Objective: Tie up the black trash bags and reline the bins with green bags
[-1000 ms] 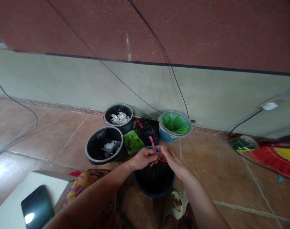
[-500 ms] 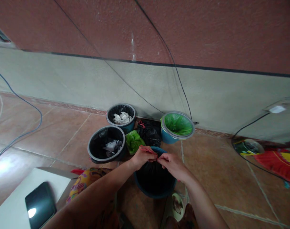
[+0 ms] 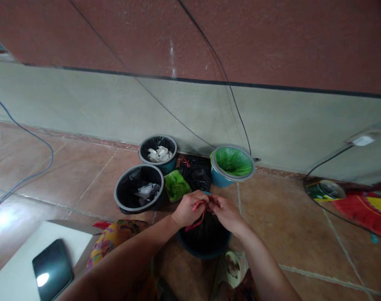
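A black garbage bag (image 3: 205,232) sits inside a blue bin (image 3: 203,254) on the floor in front of me, its top gathered upward. My left hand (image 3: 191,209) is closed on the bag's red drawstring (image 3: 195,225), which hangs in a loop below the fingers. Closed at the gathered neck, my right hand (image 3: 224,212) meets the left one; its fingertips are partly hidden. Just beyond lie a green bundle of plastic (image 3: 177,186) and a tied black bag (image 3: 198,173) with a red tie.
Two bins with black liners, one at the back (image 3: 158,150) and one nearer (image 3: 139,188), hold crumpled waste. A green-lined bin (image 3: 232,163) stands against the wall. A phone (image 3: 52,269) rests on a white box (image 3: 17,259) at left. Cables trail at both sides.
Both hands have drawn the bag's top together a little higher above the bin. A red drawstring loop now dangles from the left hand.
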Action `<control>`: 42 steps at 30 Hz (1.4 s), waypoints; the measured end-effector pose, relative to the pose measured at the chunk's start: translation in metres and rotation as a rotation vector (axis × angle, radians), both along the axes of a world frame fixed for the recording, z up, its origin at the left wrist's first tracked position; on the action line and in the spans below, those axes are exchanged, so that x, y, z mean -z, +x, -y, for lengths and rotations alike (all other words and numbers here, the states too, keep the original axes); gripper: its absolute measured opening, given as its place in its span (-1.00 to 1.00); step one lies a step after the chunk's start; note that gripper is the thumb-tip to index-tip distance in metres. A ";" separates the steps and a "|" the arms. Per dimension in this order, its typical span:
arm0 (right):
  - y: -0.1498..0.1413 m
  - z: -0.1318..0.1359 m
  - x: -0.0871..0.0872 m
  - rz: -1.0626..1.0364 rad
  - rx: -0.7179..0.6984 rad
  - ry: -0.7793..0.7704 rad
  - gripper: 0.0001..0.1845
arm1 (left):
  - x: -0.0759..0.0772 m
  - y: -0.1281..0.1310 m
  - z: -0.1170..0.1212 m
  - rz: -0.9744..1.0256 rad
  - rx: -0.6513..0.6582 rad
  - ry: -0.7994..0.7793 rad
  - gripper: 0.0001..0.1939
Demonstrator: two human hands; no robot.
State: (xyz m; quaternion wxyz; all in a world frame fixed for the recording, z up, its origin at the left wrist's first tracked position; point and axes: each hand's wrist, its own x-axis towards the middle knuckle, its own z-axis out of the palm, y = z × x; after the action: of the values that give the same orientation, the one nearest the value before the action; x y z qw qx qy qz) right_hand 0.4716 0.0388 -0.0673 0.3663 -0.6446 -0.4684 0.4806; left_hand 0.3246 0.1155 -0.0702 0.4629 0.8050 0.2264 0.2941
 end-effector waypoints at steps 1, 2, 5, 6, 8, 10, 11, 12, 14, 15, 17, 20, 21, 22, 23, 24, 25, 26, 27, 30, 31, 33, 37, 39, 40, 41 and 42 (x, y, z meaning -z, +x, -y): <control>-0.001 0.000 -0.001 -0.025 0.007 -0.012 -0.65 | 0.000 0.001 0.001 -0.008 -0.037 -0.006 -0.79; -0.001 0.000 -0.002 -0.041 0.013 -0.023 -0.65 | 0.000 0.001 0.002 -0.023 -0.076 -0.016 -0.80; -0.001 0.000 -0.005 -0.048 0.022 -0.067 -0.69 | -0.002 0.001 0.003 -0.080 -0.146 -0.063 -0.85; -0.001 0.000 -0.006 -0.043 0.022 -0.083 -0.71 | -0.001 0.001 0.003 -0.092 -0.153 -0.091 -0.86; 0.002 0.000 -0.005 -0.019 0.026 -0.106 -0.75 | 0.001 0.001 0.002 -0.103 -0.155 -0.175 -0.88; 0.004 0.001 -0.002 0.054 0.028 -0.124 -0.78 | 0.004 0.000 0.001 -0.104 -0.127 -0.275 -0.88; 0.005 0.001 -0.001 0.124 0.023 -0.132 -0.80 | 0.006 -0.001 0.000 -0.106 -0.097 -0.313 -0.88; 0.005 0.001 -0.001 0.215 0.009 -0.141 -0.81 | 0.008 -0.002 0.000 -0.110 -0.062 -0.335 -0.87; 0.003 0.001 -0.001 0.440 -0.029 -0.172 -0.82 | 0.012 -0.002 -0.001 -0.140 0.002 -0.321 -0.86; 0.001 0.001 -0.002 0.547 -0.053 -0.194 -0.80 | 0.014 -0.002 -0.001 -0.170 0.026 -0.293 -0.86; -0.003 0.002 -0.003 0.705 -0.100 -0.253 -0.76 | 0.019 -0.002 0.000 -0.248 0.049 -0.228 -0.85; -0.008 0.005 -0.002 0.837 -0.154 -0.356 -0.69 | 0.026 -0.002 0.001 -0.394 0.028 -0.146 -0.85; -0.008 0.006 0.000 0.871 -0.161 -0.389 -0.66 | 0.028 -0.002 0.001 -0.447 0.015 -0.121 -0.86; -0.007 0.007 0.002 0.899 -0.162 -0.418 -0.63 | 0.031 -0.003 0.001 -0.503 0.005 -0.097 -0.86; -0.007 0.008 0.004 0.919 -0.160 -0.441 -0.61 | 0.033 -0.003 0.001 -0.559 0.001 -0.077 -0.87; -0.006 0.009 0.007 0.932 -0.161 -0.459 -0.59 | 0.035 -0.004 0.000 -0.612 -0.001 -0.057 -0.88; -0.005 0.010 0.009 0.938 -0.164 -0.473 -0.57 | 0.036 -0.005 0.000 -0.658 -0.003 -0.038 -0.88; -0.005 0.011 0.011 0.942 -0.170 -0.486 -0.57 | 0.037 -0.005 0.000 -0.701 -0.003 -0.024 -0.88; -0.005 0.011 0.012 0.943 -0.177 -0.494 -0.56 | 0.038 -0.005 0.001 -0.740 -0.003 -0.012 -0.89; -0.006 0.012 0.014 0.937 -0.194 -0.506 -0.56 | 0.036 -0.005 0.003 -0.853 0.004 0.006 -0.87; -0.006 0.012 0.013 0.932 -0.190 -0.508 -0.55 | 0.035 -0.006 0.004 -0.889 0.020 0.017 -0.85; -0.004 0.011 0.012 0.917 -0.163 -0.506 -0.54 | 0.032 -0.007 0.006 -0.948 0.066 0.049 -0.79; -0.006 0.010 0.014 0.892 -0.119 -0.459 -0.36 | 0.030 -0.013 0.007 -1.044 0.125 0.051 -0.36; -0.014 0.012 0.021 0.892 -0.162 -0.430 -0.11 | 0.031 -0.014 0.007 -1.078 0.153 0.031 -0.23; -0.019 0.013 0.026 0.895 -0.190 -0.428 -0.02 | 0.032 -0.014 0.008 -1.090 0.178 0.026 -0.18; -0.025 0.014 0.032 0.898 -0.217 -0.434 0.04 | 0.034 -0.013 0.010 -1.102 0.201 0.023 -0.13; -0.031 0.015 0.038 0.899 -0.240 -0.444 0.04 | 0.036 -0.011 0.012 -1.113 0.223 0.022 -0.09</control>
State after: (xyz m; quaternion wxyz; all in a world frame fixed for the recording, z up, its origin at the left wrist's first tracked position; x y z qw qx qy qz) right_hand 0.4409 0.0240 -0.1054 -0.0746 -0.7914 -0.5371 0.2823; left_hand 0.3136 0.1039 -0.1058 0.2935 0.8624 0.3469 -0.2230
